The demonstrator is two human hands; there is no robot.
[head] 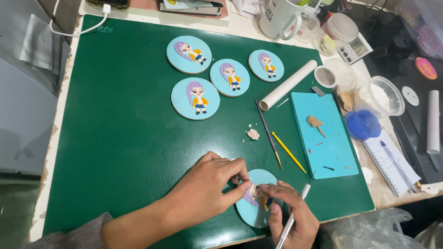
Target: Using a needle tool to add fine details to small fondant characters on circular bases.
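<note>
Nearest the camera, a round blue plaque (256, 203) bearing a small clay figure is pinched at its upper edge by the left hand (210, 184). It lies at the front edge of the green mat (124, 133) on the tabletop. A thin white-handled tool (292, 218) is gripped by the right hand (290, 212), whose fingertips are pressed onto the figure. Detailing of the figure seems in hand; fine, light pressure is judged necessary next. Four finished plaques (195, 98) are laid further back, with two brushes (277, 140) and a teal board (325, 133) alongside.
</note>
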